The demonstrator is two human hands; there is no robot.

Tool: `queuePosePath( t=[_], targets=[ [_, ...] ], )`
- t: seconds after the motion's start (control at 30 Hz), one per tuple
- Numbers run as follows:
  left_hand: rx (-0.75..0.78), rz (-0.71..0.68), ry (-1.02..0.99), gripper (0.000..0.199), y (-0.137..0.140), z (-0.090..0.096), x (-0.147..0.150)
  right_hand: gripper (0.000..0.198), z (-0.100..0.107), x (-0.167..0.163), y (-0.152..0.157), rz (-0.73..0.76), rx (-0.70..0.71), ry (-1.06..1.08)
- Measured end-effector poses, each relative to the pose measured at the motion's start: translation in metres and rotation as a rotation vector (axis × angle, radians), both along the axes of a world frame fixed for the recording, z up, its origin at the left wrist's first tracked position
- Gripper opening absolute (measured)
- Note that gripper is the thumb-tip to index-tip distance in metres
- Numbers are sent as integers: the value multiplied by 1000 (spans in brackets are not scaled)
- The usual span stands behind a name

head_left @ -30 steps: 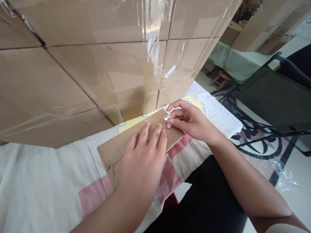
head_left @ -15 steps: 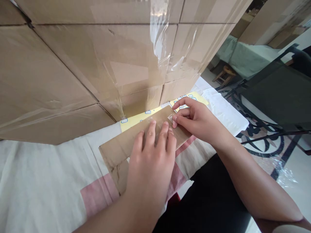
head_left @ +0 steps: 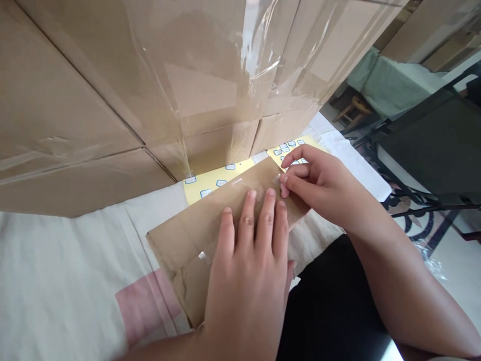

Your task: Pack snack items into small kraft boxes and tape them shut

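Note:
A small brown cardboard box (head_left: 186, 230) lies aslant on the cloth before me. My left hand (head_left: 248, 265) rests flat on its top, fingers stretched out and slightly apart. Over the box's far right end, my right hand (head_left: 323, 185) is closed in a pinch. Thumb and fingertips meet at a bit of clear tape (head_left: 277, 177) stuck on the cardboard. Another shiny scrap of tape (head_left: 203, 255) shows just left of my left hand. The underside of the box is hidden.
Stacked, taped cartons (head_left: 210, 90) rise like a wall behind the box. Yellow label sheets (head_left: 214, 185) lie at their foot on the pale cloth (head_left: 75, 255). To the right are a dark folding chair (head_left: 432, 145), a wooden stool (head_left: 353, 111) and crumpled plastic (head_left: 432, 260) on the floor.
Both hands have shifted slightly right in the view, and the left fingers lie straighter on the box. The right hand keeps its pinch at the tape. The camera view has shifted a little.

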State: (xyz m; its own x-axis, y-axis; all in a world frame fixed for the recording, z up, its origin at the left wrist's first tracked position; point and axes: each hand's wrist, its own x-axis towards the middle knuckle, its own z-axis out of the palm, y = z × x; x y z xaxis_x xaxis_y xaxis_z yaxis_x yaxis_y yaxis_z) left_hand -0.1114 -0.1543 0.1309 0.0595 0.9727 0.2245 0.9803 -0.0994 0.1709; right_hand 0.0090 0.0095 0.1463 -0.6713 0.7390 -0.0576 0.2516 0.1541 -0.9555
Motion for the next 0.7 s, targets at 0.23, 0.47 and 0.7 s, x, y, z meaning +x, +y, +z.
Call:
queuePosePath(
  t=[0.23, 0.47, 0.7],
  targets=[
    [48, -220, -23, 50, 1, 16, -31, 15, 3, -2, -7, -65, 14, -59],
    [126, -198, 61, 47, 2, 11, -19, 17, 13, -4, -11, -109, -33, -168],
    [158, -167, 131, 50, -1, 7, -7, 19, 16, -4, -13, -89, -91, -174]
  ],
)
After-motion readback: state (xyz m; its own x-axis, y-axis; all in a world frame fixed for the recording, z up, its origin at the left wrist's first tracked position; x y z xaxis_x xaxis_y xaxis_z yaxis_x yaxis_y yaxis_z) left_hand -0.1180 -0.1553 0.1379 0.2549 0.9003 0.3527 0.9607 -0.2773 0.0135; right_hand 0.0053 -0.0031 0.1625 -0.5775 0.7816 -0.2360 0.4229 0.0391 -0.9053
